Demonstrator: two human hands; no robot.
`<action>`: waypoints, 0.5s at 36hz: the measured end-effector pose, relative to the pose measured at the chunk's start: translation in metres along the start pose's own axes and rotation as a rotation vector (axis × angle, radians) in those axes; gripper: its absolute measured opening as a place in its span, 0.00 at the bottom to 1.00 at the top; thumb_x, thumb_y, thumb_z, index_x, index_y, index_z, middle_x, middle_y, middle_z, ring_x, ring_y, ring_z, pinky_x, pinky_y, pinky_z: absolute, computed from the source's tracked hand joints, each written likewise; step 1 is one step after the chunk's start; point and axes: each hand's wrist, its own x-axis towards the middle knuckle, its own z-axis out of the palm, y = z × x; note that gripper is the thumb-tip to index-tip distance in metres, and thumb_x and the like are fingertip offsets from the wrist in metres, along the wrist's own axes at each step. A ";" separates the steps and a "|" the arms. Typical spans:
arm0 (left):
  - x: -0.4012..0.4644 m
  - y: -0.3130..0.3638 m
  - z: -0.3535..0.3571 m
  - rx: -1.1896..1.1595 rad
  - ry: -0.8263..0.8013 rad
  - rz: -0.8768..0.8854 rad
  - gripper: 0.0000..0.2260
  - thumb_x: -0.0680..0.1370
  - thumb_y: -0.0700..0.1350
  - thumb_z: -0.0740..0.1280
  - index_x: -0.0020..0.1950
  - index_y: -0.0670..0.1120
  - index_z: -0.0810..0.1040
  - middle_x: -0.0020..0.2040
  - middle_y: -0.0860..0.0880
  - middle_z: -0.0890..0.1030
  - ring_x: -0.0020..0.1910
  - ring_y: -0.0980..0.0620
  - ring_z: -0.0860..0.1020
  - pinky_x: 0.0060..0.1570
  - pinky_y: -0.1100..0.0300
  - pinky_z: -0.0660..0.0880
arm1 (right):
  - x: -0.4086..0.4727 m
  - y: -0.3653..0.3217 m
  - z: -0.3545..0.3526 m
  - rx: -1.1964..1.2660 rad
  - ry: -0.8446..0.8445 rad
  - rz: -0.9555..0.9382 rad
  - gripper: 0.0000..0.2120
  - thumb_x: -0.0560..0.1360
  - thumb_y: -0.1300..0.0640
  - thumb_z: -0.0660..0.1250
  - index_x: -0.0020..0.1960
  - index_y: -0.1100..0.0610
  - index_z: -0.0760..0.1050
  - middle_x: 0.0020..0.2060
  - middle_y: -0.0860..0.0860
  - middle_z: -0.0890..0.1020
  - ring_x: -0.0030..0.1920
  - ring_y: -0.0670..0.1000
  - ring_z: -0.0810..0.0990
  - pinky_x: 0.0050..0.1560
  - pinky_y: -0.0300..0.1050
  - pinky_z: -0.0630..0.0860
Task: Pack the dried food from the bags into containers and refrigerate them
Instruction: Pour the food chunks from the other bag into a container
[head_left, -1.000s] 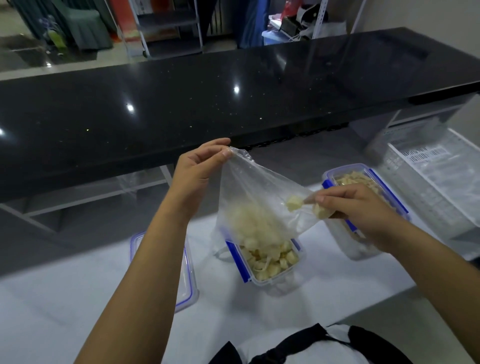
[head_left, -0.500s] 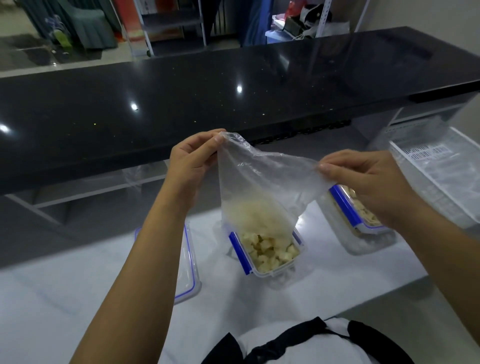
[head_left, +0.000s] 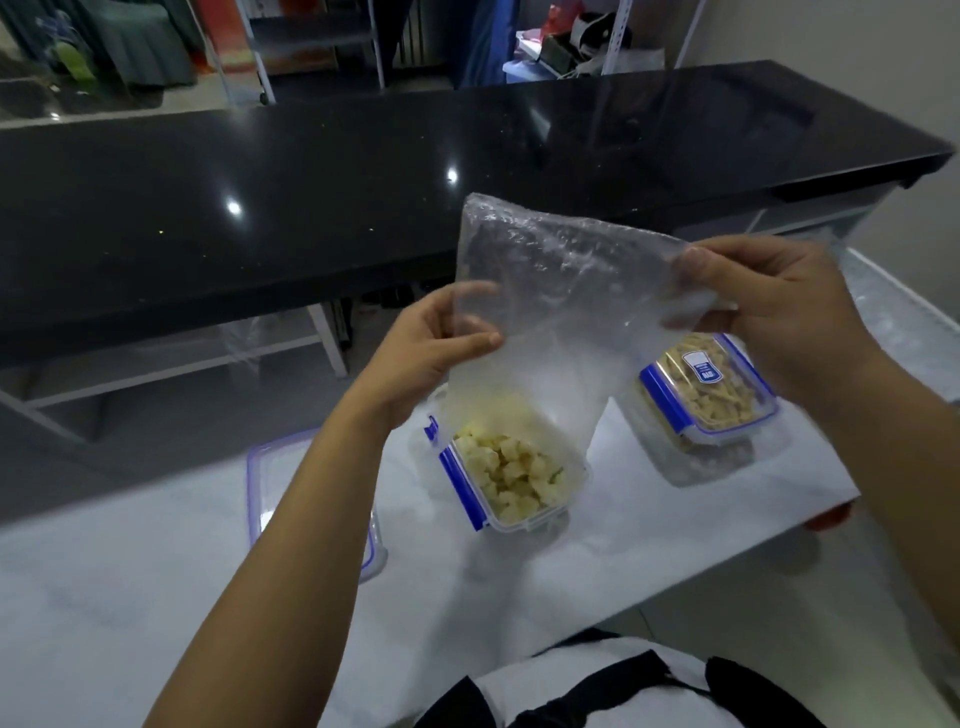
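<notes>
Two hands hold a clear plastic bag (head_left: 550, 291) above the open container (head_left: 511, 475) of pale food chunks | left hand (head_left: 431, 348) pinches its left edge | right hand (head_left: 774, 317) grips its right corner | lidded container (head_left: 706, 395) just right on white table (head_left: 156, 597)

No legible txt found. A blue-white label (head_left: 701, 366) is seen on the lid (head_left: 727, 395) of the closed box near the table's (head_left: 649, 535) right edge; its print is too blurred to be read. No nos. or signs elsewhere.
</notes>
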 end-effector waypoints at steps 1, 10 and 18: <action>0.001 0.001 0.004 -0.013 -0.003 0.012 0.23 0.74 0.41 0.74 0.68 0.50 0.77 0.47 0.48 0.84 0.52 0.49 0.83 0.55 0.55 0.77 | 0.000 -0.002 -0.004 0.011 0.025 0.012 0.05 0.77 0.56 0.71 0.48 0.54 0.85 0.41 0.55 0.86 0.40 0.57 0.85 0.40 0.51 0.83; 0.021 0.023 0.070 -0.274 -0.030 0.110 0.29 0.73 0.37 0.75 0.72 0.50 0.72 0.45 0.47 0.85 0.45 0.48 0.85 0.36 0.52 0.82 | -0.035 0.009 -0.063 0.282 0.186 0.199 0.42 0.65 0.46 0.80 0.73 0.38 0.64 0.57 0.51 0.83 0.57 0.61 0.83 0.47 0.61 0.81; 0.043 -0.019 0.168 -0.349 0.114 -0.118 0.32 0.74 0.36 0.74 0.73 0.55 0.69 0.42 0.46 0.86 0.40 0.47 0.86 0.30 0.56 0.79 | -0.096 0.095 -0.043 0.391 0.422 0.188 0.44 0.71 0.58 0.75 0.70 0.22 0.55 0.63 0.48 0.81 0.60 0.53 0.83 0.54 0.56 0.82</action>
